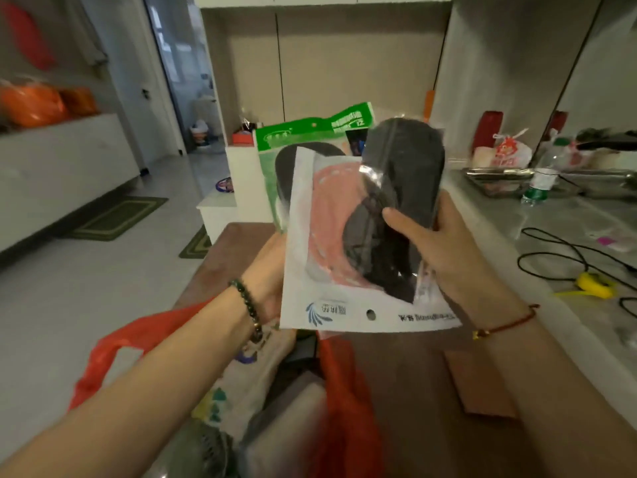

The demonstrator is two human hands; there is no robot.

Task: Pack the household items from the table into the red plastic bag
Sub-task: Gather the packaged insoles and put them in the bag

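**Insole packs held over the red bag**

Fingers of the right hand are wrapped around a clear pack of black insoles, thumb across its front, gripping it upright. Against that pack, on its left and partly under it, sits a white pack with a pink insole showing through (its printed header hangs upside down at the bottom edge). Behind the white pack stands a green pack, only its top header and left edge visible. The left hand clasps the white pack's left edge from behind; most of its fingers are hidden.

Directly below the white pack lies the red plastic bag, open, with a patterned cloth and dark items inside. Right of the white pack runs the counter, carrying a black cable, a yellow object and a water bottle.
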